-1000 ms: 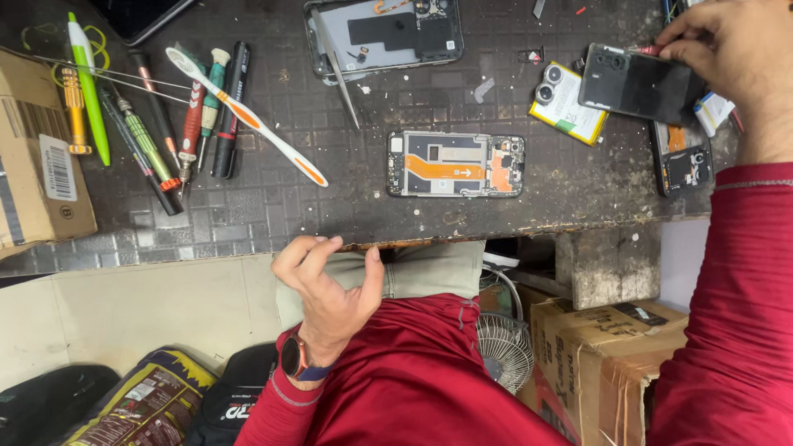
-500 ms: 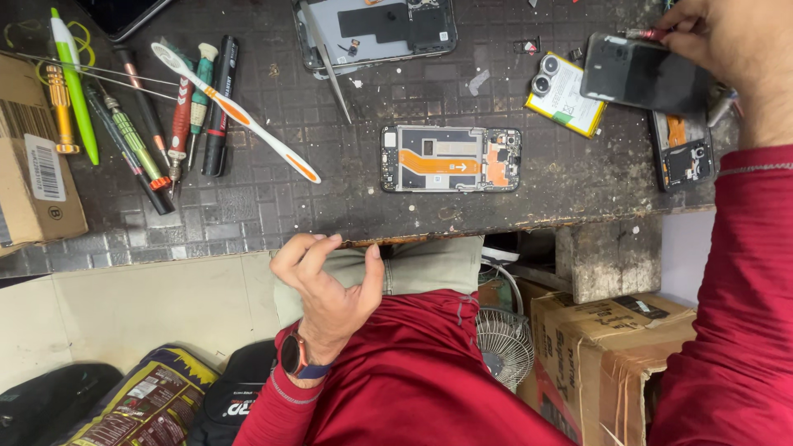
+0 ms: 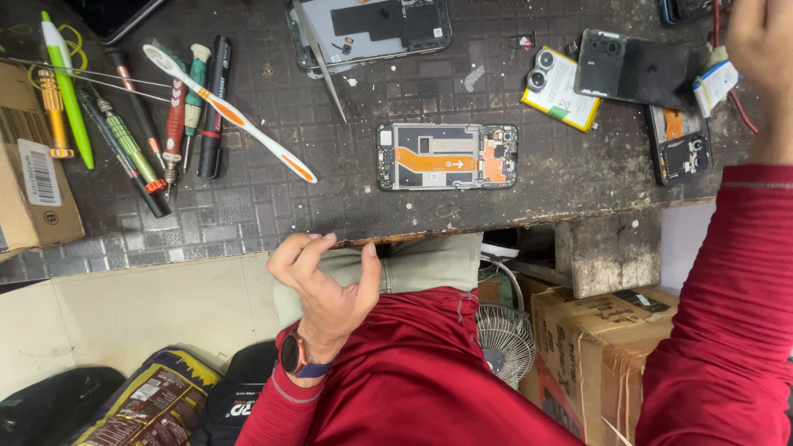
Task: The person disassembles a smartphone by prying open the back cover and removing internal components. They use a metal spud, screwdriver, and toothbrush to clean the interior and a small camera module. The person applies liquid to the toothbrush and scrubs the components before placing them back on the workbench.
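My left hand [image 3: 324, 285], with a dark watch on the wrist, hovers at the near edge of the dark tiled worktop [image 3: 248, 215], fingers loosely curled and apart, holding nothing I can see. Just beyond it lies an opened phone [image 3: 447, 156] with an orange flex strip. My right hand [image 3: 762, 45] is at the top right, mostly cut off by the frame, at the right end of a black phone back cover [image 3: 636, 70] and a small white-and-blue piece [image 3: 715, 84]. Whether it grips either is unclear. A yellow-edged battery with two lenses [image 3: 562, 89] lies under the cover's left end.
Another opened phone [image 3: 681, 147] lies at the right edge, and a grey phone frame [image 3: 372, 29] with tweezers [image 3: 324, 76] sits at the top. A toothbrush [image 3: 227, 111], screwdrivers [image 3: 175, 124] and a cardboard box [image 3: 33, 177] are at the left. Below the table stand a small fan [image 3: 505, 340] and a carton [image 3: 595, 351].
The black back cover has come down from my raised right hand to lie flat over the battery. My left hand has barely moved.
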`<move>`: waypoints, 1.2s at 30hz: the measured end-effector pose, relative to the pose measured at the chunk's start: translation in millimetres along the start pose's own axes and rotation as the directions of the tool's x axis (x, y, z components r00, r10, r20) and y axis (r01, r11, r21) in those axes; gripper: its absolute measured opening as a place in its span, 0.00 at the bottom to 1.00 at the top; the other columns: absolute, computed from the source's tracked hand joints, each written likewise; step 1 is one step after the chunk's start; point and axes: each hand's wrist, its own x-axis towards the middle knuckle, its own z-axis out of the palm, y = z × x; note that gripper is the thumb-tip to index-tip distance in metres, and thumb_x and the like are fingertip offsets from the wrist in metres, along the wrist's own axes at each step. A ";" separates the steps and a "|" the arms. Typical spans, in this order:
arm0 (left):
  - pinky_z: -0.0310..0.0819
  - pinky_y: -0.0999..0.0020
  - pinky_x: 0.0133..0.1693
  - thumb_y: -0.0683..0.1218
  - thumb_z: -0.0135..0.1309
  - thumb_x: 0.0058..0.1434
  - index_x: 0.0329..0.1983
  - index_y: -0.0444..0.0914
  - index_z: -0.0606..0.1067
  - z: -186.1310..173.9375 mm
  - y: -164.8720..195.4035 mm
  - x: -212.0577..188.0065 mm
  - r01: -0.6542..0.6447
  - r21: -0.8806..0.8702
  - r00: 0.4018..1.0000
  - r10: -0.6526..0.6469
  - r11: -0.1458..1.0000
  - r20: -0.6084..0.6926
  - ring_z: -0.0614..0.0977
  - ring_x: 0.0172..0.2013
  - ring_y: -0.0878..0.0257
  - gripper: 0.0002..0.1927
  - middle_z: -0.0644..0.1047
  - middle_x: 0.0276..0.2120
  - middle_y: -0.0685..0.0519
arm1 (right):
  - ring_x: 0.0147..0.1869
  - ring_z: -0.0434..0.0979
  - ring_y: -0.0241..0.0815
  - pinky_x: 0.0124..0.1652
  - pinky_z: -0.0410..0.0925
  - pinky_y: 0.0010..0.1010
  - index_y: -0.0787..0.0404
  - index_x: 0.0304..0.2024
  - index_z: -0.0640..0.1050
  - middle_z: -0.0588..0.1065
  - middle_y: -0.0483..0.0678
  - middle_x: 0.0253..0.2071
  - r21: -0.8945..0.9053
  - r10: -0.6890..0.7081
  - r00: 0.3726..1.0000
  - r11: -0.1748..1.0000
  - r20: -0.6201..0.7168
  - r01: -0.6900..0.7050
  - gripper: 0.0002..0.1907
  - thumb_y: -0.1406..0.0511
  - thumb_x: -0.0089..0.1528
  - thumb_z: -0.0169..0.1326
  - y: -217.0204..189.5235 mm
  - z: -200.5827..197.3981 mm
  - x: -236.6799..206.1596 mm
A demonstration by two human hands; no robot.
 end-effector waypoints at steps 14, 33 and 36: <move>0.64 0.58 0.58 0.39 0.68 0.57 0.60 0.36 0.62 1.8 -0.7 -1.6 0.007 -0.001 1.000 -0.007 1.000 0.012 0.66 0.55 0.51 0.33 0.60 0.53 0.44 | 0.61 0.72 0.52 0.59 0.65 0.40 0.62 0.51 0.78 0.75 0.54 0.48 0.543 -0.111 0.979 0.840 0.174 -0.001 0.43 0.44 0.42 0.76 -33.7 -93.4 5.8; 0.63 0.58 0.58 0.41 0.69 0.57 0.59 0.36 0.62 4.1 -3.6 -4.6 0.034 0.003 0.999 -0.034 0.999 0.010 0.64 0.55 0.52 0.33 0.60 0.53 0.45 | 0.44 0.68 0.41 0.48 0.64 0.32 0.66 0.47 0.73 0.70 0.48 0.40 0.822 0.404 0.819 0.228 0.408 -0.522 0.28 0.50 0.65 0.69 13.4 -50.3 -68.3; 0.63 0.57 0.58 0.41 0.70 0.56 0.58 0.36 0.62 5.1 -3.7 -3.6 0.031 0.012 0.999 -0.031 0.999 0.007 0.64 0.55 0.51 0.33 0.60 0.53 0.45 | 0.43 0.68 0.43 0.47 0.64 0.35 0.67 0.47 0.74 0.70 0.50 0.39 0.776 0.431 0.792 0.268 0.433 -0.570 0.28 0.51 0.65 0.69 -0.3 -86.4 -74.9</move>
